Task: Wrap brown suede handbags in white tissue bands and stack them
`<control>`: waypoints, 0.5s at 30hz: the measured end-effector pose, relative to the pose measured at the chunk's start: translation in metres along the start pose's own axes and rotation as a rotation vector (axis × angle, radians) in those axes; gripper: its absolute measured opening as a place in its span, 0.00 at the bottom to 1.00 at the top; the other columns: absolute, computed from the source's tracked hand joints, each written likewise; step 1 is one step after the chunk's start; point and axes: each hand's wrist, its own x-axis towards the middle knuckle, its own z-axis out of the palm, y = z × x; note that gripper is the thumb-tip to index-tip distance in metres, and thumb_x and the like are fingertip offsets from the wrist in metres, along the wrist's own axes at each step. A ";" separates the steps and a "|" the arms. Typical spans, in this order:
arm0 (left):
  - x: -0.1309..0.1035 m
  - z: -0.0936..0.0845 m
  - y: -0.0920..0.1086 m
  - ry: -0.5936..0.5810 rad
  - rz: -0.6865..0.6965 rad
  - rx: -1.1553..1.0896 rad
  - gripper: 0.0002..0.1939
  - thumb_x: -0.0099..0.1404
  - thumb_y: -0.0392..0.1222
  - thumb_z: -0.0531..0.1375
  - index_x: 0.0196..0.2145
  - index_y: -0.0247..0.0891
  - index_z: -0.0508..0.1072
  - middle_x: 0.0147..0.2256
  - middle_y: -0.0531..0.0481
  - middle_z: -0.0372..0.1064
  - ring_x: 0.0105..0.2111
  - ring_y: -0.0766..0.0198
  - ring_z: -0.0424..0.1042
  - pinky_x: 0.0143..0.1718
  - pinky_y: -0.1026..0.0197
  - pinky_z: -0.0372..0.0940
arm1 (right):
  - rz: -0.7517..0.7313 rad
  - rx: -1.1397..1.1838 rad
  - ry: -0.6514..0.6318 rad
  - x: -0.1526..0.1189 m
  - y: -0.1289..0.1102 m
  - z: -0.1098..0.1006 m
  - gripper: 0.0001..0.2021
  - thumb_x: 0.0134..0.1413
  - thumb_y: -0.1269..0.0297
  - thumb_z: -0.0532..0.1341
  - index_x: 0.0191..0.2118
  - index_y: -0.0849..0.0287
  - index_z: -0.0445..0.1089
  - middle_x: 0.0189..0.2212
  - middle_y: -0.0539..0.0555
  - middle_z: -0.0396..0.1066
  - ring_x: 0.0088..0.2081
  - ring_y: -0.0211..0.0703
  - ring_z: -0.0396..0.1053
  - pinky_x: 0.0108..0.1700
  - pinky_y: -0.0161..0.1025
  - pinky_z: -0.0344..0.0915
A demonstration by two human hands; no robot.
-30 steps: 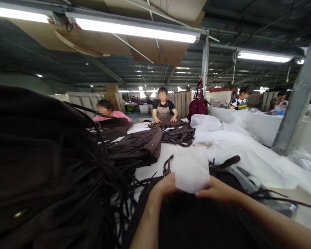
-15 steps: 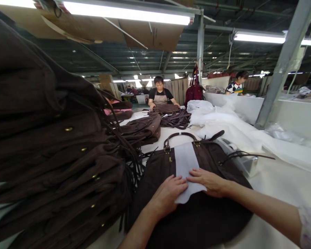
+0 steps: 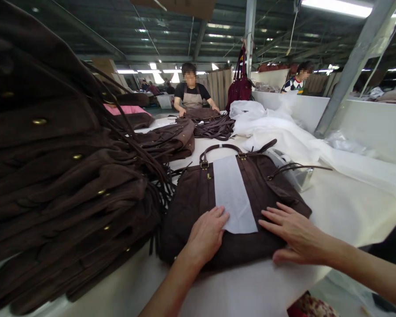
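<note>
A dark brown bag (image 3: 191, 207) lies flat on the white table (image 3: 237, 290), its handle (image 3: 219, 147) pointing away from me. Down its middle runs a pale sheet (image 3: 232, 193), smooth, with its near edge partway down the bag. My left hand (image 3: 207, 233) rests on the bag, fingertips on the sheet's lower left edge; its fingers lie extended. To the right of the sheet, my right hand (image 3: 292, 233) is spread over the bag's right part, thumb near the bag's front edge. Neither hand grips anything.
A tall stack of brown bags (image 3: 66, 185) fills the left. More brown bags (image 3: 171, 138) and straps (image 3: 214, 127) lie beyond. White wrapping (image 3: 277, 127) and a metal post (image 3: 339, 83) stand at right. A person (image 3: 192, 92) sits across the table.
My right hand has moved off the sheet, right and toward me. My left hand stays at the sheet's edge. The sheet's near end now lies flatter, and the view has tilted down.
</note>
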 end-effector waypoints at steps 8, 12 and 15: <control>-0.012 0.020 0.026 0.123 -0.180 0.112 0.23 0.66 0.30 0.50 0.58 0.43 0.65 0.62 0.48 0.58 0.60 0.54 0.59 0.60 0.46 0.57 | 0.064 -0.040 0.031 0.003 0.008 -0.002 0.43 0.40 0.34 0.64 0.58 0.60 0.65 0.49 0.64 0.65 0.44 0.57 0.66 0.46 0.52 0.61; -0.011 0.016 0.032 0.168 -0.196 0.056 0.22 0.67 0.31 0.50 0.57 0.44 0.65 0.61 0.50 0.59 0.57 0.58 0.63 0.57 0.51 0.59 | 0.046 0.004 -0.031 0.011 0.029 -0.021 0.38 0.42 0.34 0.62 0.55 0.54 0.67 0.42 0.57 0.65 0.38 0.50 0.67 0.38 0.44 0.60; -0.007 0.013 0.037 0.180 -0.217 0.010 0.21 0.67 0.33 0.51 0.56 0.46 0.66 0.60 0.52 0.61 0.53 0.59 0.66 0.53 0.53 0.62 | 0.026 0.073 -0.065 0.008 0.036 -0.026 0.39 0.41 0.33 0.63 0.55 0.53 0.65 0.41 0.55 0.65 0.38 0.49 0.66 0.38 0.42 0.59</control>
